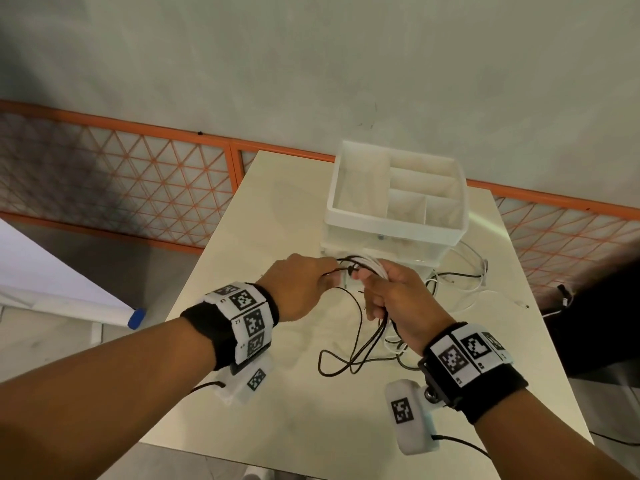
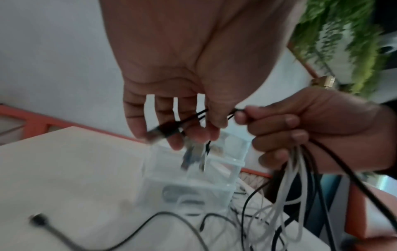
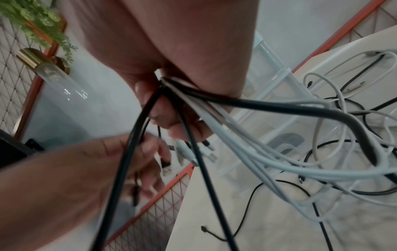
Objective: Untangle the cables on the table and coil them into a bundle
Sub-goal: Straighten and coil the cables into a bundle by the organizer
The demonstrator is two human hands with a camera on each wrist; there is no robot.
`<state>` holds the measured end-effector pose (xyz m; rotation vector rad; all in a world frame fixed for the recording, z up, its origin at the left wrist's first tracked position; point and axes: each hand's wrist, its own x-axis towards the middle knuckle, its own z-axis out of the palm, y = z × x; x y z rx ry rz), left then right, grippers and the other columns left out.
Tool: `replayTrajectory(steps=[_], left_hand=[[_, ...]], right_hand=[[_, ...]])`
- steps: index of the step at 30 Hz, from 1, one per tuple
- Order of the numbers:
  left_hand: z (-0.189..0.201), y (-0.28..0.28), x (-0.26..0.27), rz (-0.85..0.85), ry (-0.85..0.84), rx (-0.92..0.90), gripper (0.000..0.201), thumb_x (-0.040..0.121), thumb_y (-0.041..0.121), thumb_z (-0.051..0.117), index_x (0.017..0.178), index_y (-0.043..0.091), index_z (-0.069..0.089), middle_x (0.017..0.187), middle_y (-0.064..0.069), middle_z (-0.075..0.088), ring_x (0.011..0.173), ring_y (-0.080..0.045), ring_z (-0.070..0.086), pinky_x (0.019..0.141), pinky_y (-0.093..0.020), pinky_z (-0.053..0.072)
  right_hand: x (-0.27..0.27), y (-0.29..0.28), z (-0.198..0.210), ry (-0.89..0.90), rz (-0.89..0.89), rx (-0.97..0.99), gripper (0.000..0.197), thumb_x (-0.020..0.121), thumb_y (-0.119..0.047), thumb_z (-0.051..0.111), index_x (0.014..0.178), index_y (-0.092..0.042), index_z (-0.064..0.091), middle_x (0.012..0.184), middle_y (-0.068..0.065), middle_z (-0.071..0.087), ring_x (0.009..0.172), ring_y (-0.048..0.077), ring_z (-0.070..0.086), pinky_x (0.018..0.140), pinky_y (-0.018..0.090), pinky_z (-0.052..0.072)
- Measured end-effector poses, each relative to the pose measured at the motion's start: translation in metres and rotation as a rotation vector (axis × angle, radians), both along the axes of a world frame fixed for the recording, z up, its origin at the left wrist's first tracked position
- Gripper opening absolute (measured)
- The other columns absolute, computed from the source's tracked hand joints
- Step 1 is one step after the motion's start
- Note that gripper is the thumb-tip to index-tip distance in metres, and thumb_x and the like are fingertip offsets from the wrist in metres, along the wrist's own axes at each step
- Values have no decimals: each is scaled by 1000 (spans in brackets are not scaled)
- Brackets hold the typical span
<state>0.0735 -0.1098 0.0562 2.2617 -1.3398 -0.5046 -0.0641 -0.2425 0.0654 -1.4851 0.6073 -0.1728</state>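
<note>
Above the white table (image 1: 263, 393), my right hand (image 1: 363, 282) grips a bundle of white and black cables (image 3: 214, 108) in its fist. The strands hang down in loops (image 1: 349, 358) onto the table. My left hand (image 1: 329, 275) is right beside it and pinches a thin black cable (image 2: 193, 115) near its plug ends (image 2: 159, 132), which dangle below the fingers. More white cable (image 1: 464, 289) lies loose on the table to the right. The right wrist view shows the bundle fanning out from the fist toward a tangled heap (image 3: 322, 152).
A white compartment organiser (image 1: 394, 202) on clear drawers stands just behind my hands. An orange lattice fence (image 1: 138, 181) runs behind the table. A loose black plug (image 2: 41, 220) lies on the table at the left. A dark object (image 1: 595, 323) sits off the right edge.
</note>
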Motion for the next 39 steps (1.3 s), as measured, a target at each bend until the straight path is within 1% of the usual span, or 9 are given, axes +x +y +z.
replayTrajectory(steps=[3,8,12,14,17,22,28,34,39], left_hand=[[-14,12,5,0,18,96,28,102,17,38,107,19,66,93,3,59,95,-25,61,79,-30,43],[-15,-2,-6,-106,-120,48,30,102,31,46,113,15,69,92,-8,65,88,-29,60,77,-36,47],[-10,1,9,-32,4,383,31,95,36,57,111,11,66,106,-4,67,97,-23,61,84,-33,48],[-11,7,18,124,267,414,39,91,25,62,127,13,58,120,-4,63,103,-23,61,92,-37,52],[-8,1,17,574,907,-33,21,98,17,52,115,8,56,97,-11,66,84,-23,61,85,-41,52],[-7,-17,8,455,1676,-302,89,83,78,44,128,4,63,117,-18,64,122,-40,59,102,-59,45],[11,-27,-4,571,1467,-258,60,88,61,57,111,6,67,92,-11,71,66,-21,69,57,-31,59],[31,-27,-16,361,1437,-76,76,86,76,38,103,8,68,72,-10,69,67,-26,65,76,-45,60],[30,-21,-19,290,1124,-128,39,85,53,67,94,15,66,67,-1,64,60,-15,56,55,-24,51]], right_hand=[[-5,-5,3,-47,11,24,18,100,-13,56,101,3,64,55,1,44,49,14,41,53,30,40],[-1,1,4,24,137,-86,16,99,-12,59,86,-4,61,53,-1,46,50,15,41,52,28,41],[-6,-3,2,-51,120,-99,15,100,-11,57,91,0,63,55,3,47,52,17,41,52,27,40],[-13,-8,2,-108,134,-97,17,101,-14,56,96,0,65,56,5,50,53,18,44,53,25,41],[-18,-11,3,-193,169,-63,23,96,-22,56,99,-1,65,58,5,53,53,17,46,55,23,42],[-18,-8,8,-260,224,-26,23,95,-17,55,101,3,64,59,8,57,53,15,48,53,21,43],[-27,-18,16,-47,223,-174,6,96,-11,64,102,-11,67,63,6,62,54,22,47,52,26,43],[-16,-15,18,58,172,-299,16,89,-22,74,103,-17,71,78,14,68,49,11,50,48,29,45],[-17,-11,19,35,223,-357,23,89,-32,73,110,-24,69,73,-15,70,49,-4,56,49,9,42]])
